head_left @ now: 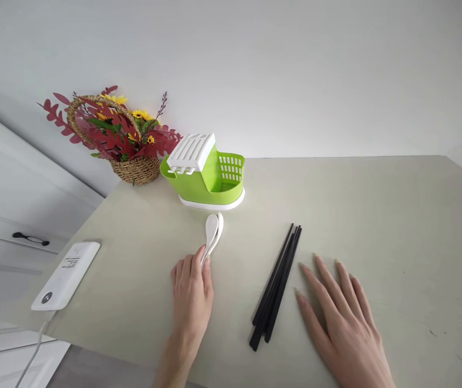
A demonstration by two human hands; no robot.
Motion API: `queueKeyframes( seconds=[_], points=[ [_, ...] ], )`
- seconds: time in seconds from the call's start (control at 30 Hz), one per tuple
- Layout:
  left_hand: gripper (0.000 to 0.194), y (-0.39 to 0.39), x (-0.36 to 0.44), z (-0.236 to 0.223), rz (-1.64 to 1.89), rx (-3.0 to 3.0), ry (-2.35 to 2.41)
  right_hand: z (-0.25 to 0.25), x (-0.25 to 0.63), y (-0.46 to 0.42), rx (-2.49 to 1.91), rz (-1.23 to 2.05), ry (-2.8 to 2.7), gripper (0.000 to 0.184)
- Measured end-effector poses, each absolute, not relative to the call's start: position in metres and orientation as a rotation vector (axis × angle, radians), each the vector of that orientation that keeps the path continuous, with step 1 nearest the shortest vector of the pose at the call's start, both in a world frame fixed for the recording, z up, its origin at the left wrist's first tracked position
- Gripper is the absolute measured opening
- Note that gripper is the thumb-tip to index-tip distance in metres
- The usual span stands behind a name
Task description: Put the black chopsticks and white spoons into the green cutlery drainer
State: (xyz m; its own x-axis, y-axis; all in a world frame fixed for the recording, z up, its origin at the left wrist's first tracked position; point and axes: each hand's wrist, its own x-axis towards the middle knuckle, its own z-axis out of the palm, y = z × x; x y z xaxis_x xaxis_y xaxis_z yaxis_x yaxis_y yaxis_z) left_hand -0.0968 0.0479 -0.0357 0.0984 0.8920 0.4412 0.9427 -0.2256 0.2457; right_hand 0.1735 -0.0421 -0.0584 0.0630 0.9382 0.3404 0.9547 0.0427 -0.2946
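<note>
My left hand [192,291] is closed around the handles of two white soup spoons [211,229], their bowls pointing away from me. Just beyond the spoons stands a green and white utensil holder [190,186] with a slotted white top over its left part and an open basket at the right. To the right of the spoons lies a bundle of black chopsticks [275,291]. My right hand [344,323] rests palm down beside the chopsticks, fingers spread, holding nothing.
A wicker basket [137,171] of red leaves and yellow flowers stands at the back left. On the table's left side lies a white power strip [67,275] with a cable hanging over the edge. White cabinets [8,215] with a black handle are at the far left.
</note>
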Motion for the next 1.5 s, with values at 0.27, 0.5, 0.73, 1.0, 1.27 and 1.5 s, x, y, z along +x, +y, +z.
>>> queueKeyframes(
  seconds=[0.27, 0.5, 0.73, 1.0, 1.27, 1.5],
  points=[
    [0.029, 0.035, -0.088, -0.024, -0.963, -2.41, -1.828, -0.055, 0.172, -0.041, -1.882, -0.044, -1.851, 0.06],
    [0.033, 0.008, -0.037, -0.009, -0.963, -2.675, -1.668, -0.055, 0.174, -0.042, -1.852, 0.045, -1.75, 0.06],
    [0.031, -0.008, 0.021, 0.005, -0.849, -2.862, -1.579, -0.054, 0.174, -0.045, -1.854, 0.208, -1.502, 0.069],
    [0.028, -0.01, 0.046, -0.001, -0.676, -2.859, -1.569, -0.06, 0.175, -0.049, -1.9, 0.323, -1.377, 0.08],
    [0.029, -0.009, 0.055, -0.007, -0.541, -2.813, -1.563, -0.061, 0.176, -0.048, -1.845, 0.271, -1.439, 0.072],
    [0.038, -0.013, 0.059, -0.008, -0.445, -2.829, -1.51, -0.062, 0.177, -0.05, -1.85, 0.27, -1.471, 0.073]
  ],
)
